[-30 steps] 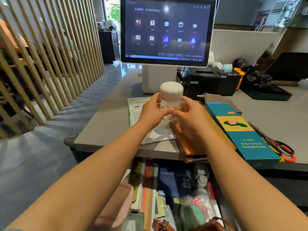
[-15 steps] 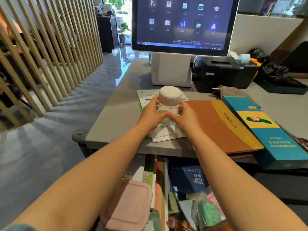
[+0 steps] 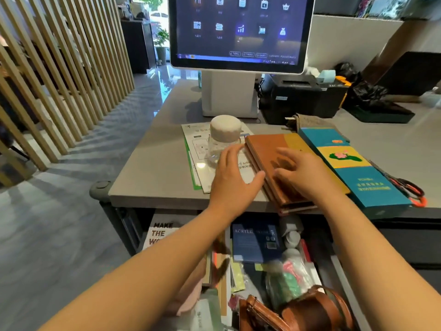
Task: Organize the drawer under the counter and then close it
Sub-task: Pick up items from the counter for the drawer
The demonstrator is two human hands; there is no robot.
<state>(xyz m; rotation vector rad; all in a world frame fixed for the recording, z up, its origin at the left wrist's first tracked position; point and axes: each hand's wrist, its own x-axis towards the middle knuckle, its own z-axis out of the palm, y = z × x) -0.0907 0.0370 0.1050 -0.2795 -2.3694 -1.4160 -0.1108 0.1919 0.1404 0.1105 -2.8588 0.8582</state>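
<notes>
Cluttered drawer open under counter

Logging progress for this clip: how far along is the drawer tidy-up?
Done: the clear plastic jar with white lid stands on printed papers on the grey counter. In hand: nothing; left hand and right hand hover open. Left: the open drawer is cluttered, unclosed.
</notes>
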